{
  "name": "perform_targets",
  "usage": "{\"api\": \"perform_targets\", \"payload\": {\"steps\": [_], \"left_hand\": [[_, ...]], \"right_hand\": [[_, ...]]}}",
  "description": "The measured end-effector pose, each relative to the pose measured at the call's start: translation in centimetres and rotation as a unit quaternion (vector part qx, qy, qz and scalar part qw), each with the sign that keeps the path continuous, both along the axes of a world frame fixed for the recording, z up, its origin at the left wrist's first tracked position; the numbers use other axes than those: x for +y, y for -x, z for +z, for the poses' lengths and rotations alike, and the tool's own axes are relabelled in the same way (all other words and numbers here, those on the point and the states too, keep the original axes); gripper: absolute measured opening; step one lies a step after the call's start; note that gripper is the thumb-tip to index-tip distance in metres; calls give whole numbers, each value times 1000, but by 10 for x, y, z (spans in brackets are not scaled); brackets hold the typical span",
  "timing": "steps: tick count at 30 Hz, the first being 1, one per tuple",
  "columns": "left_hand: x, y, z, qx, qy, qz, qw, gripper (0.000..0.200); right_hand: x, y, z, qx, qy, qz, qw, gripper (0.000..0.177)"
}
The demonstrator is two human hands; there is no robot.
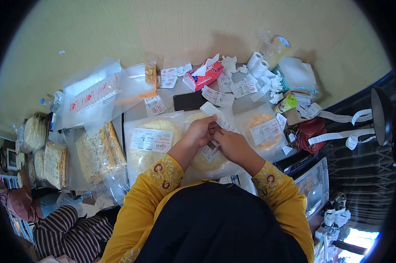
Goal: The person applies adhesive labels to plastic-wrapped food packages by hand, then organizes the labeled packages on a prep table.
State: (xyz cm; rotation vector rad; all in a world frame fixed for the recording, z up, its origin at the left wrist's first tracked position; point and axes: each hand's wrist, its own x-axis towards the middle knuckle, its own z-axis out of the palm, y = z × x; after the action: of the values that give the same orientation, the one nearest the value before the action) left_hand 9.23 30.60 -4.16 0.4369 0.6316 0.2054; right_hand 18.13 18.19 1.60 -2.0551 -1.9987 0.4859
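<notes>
My left hand (198,133) and my right hand (233,144) meet over the middle clear bag. Between their closed fingers is a white label strip (217,115), its upper end sticking up past my left fingers. A printed label (209,151) shows just below my hands on that bag of pale rounds (206,165). To the left lies a bag of pale rounds (156,161) with a label (151,140) on it. On the right a bag with orange topping (262,125) bears a label (266,132).
Behind my hands are a black phone (189,101), a red tissue pack (204,77) and loose printed labels (244,87). Tape rolls (276,48) stand at the back right. Filled bags (95,155) lie left. Another person in striped clothing (71,234) is at lower left.
</notes>
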Motion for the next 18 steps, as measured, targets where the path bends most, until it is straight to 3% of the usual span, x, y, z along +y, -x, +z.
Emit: {"api": "perform_targets", "payload": {"steps": [3,6,12,15,18], "left_hand": [[-3,1,8,13,11,6,1000,27],[0,1,0,24,4,-1,1000,29],[-3,2,4,28,-16,2,999,33],[-5,5,12,36,-15,9,999,35],[-14,5,18,50,-74,31,996,32]], "right_hand": [[-5,-21,-2,-4,-25,-41,999,29],[-2,-32,7,66,-237,-129,961,25],[5,-67,-35,334,-42,-159,928,19],[0,-99,-28,405,-16,-150,902,17],[-4,-153,-2,257,-56,-130,956,16]]}}
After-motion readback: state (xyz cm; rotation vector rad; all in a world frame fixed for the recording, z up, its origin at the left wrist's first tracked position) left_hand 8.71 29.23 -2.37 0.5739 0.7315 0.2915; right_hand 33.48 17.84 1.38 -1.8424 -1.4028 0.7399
